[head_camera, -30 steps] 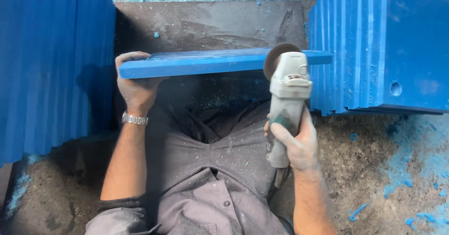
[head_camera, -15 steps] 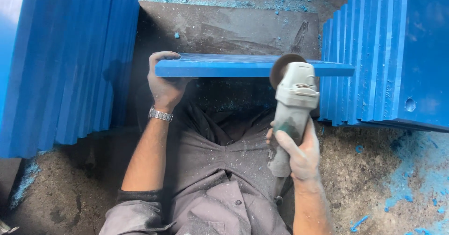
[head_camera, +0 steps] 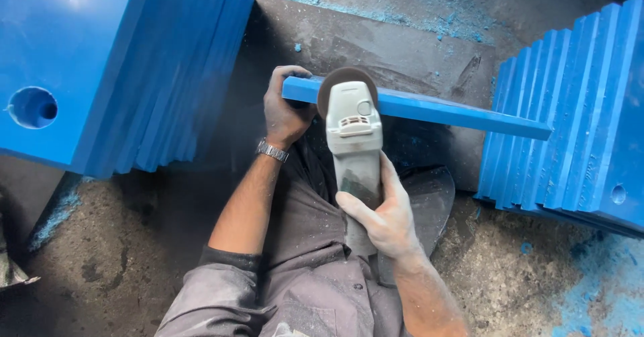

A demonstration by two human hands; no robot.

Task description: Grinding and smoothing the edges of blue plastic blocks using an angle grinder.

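The left hand [head_camera: 285, 112] gripped the blue board [head_camera: 429, 109] at its nine o'clock end. The right hand [head_camera: 382, 216] clasped the grinder [head_camera: 353, 139], disc on that end's edge. Blue dust [head_camera: 429, 15] lay around; how much edge remained unground, I couldn't tell.

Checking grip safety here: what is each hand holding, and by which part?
The right hand grips the grey angle grinder around its rear body. The left hand clasps the blue plastic slab at its left end.

Angle grinder [head_camera: 353, 135]: one. Held blue plate [head_camera: 429, 109]: one. Blue plate stacks: two, left [head_camera: 134, 68], right [head_camera: 577, 109]. Wristwatch [head_camera: 272, 150]: one.
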